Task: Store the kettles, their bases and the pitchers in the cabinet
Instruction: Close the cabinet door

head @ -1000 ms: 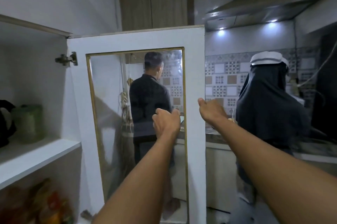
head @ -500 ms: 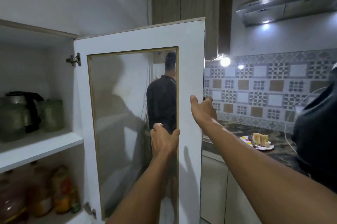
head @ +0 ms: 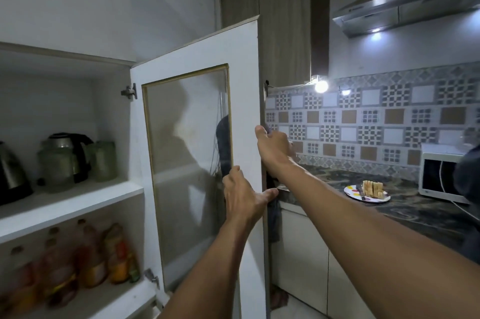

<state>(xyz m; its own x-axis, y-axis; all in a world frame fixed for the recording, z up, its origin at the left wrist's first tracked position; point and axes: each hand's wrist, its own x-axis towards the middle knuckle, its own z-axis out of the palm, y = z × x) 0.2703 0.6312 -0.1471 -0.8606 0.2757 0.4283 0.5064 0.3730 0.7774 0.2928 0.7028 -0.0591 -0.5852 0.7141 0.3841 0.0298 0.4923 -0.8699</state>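
Two black-handled steel kettles [head: 63,141] and two cloudy green pitchers [head: 105,160] stand on the cabinet [head: 78,199] shelf; the right hand [head: 274,148] grips the glass-paned door [head: 246,90] by its edge; the left hand [head: 242,196] presses it, fingers straight.

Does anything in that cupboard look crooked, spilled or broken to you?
Nothing stands out. Two kettles and the green pitchers stand upright on the upper shelf, bottles upright below, nothing spilled. The door hangs open, left hand and right hand at its free edge.
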